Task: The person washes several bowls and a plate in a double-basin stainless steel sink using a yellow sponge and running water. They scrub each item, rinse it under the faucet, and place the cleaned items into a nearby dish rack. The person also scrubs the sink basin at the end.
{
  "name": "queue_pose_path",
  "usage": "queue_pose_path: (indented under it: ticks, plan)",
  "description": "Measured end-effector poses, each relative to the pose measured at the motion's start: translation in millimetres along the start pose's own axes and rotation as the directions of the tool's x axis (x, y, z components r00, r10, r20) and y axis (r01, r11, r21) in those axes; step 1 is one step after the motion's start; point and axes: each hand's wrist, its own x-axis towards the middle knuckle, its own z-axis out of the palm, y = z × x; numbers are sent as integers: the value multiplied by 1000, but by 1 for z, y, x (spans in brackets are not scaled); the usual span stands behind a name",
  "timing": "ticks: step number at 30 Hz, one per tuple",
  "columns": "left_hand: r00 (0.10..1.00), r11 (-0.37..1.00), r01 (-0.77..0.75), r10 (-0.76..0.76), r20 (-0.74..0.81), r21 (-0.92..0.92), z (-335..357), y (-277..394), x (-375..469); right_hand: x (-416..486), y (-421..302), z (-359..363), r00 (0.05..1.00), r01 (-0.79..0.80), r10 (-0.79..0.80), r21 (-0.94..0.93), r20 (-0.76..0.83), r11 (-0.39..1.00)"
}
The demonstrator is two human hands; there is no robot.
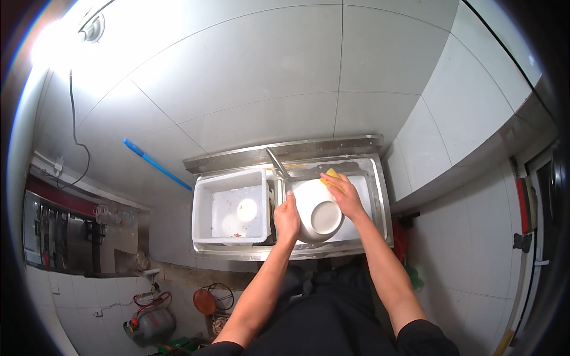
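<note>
A large white bowl (pixel 311 200) is held bottom-up and tilted over the right basin of a stainless steel sink (pixel 378 196). My left hand (pixel 287 218) grips its left rim, thumb along the outside. With my right hand (pixel 344 196) I press a yellow sponge (pixel 332 174) against the bowl's upper right outer side. Below the bowl, a white surface shows in the basin; what it is I cannot tell. The metal faucet (pixel 278 163) reaches over the sink just beyond the bowl.
A white plastic tub (pixel 200 209) with water and food scraps fills the sink's left side. Thin wooden sticks (pixel 296 166) lie behind the faucet. A blue pole (pixel 156 164) leans at the left. On the floor at lower left stands a gas cylinder (pixel 156 324). Tiled walls rise behind and to the right.
</note>
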Motion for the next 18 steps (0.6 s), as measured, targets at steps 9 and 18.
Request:
queue_pose_path:
  ticks: [9,18]
  plan:
    - [974,820,221,-162,156,-529,-11,-11,19,-34,-28,8,933,313,-358,-384,-49,868]
    - [882,475,451,-367,295,-756,29,-64,17,-102,0,49,928,142,-302,-543,-218,828]
